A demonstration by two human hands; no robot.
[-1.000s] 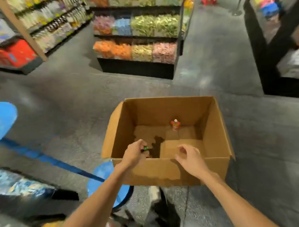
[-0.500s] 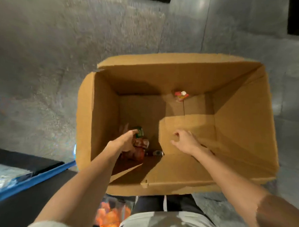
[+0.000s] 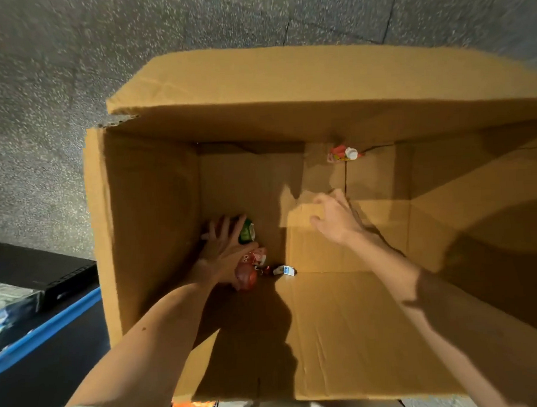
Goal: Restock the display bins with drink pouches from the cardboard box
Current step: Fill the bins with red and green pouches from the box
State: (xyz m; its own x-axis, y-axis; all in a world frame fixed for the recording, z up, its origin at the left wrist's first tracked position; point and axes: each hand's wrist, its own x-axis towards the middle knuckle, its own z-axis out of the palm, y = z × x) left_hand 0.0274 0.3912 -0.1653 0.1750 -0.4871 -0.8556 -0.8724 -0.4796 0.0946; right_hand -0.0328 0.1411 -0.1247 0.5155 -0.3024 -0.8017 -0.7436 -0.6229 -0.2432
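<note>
Outside the left forearm lies a dark surface with a blue edge point(image 3: 45, 330). Whether it belongs to a display bin cannot be told, as it is cut off. The cardboard box point(image 3: 145, 224) stands open on the floor, and both arms reach down into it.

The left hand point(image 3: 221, 254) is at the bottom by the left wall, fingers spread and laid over a green pouch point(image 3: 247, 232). Red pouches point(image 3: 248, 273) lie under and just beside its palm. Whether the thumb hooks anything is hidden. Just right of them sits a small white-and-blue item point(image 3: 285, 270), too small to name.

The right hand point(image 3: 335, 220), somewhat blurred, has its fingers curled over the torn edge of the loose bottom flap point(image 3: 324, 253) — seemingly holding it clear. Beyond that hand, against the far wall, leans a red pouch with a white cap point(image 3: 343, 154).

The step in hand looks like gathering the last pouches, since the box is nearly empty. Next the left hand needs to close round the cluster and lift it out, with the far pouch left to fetch. The box's right side runs out of view — more could lie under the flap.
</note>
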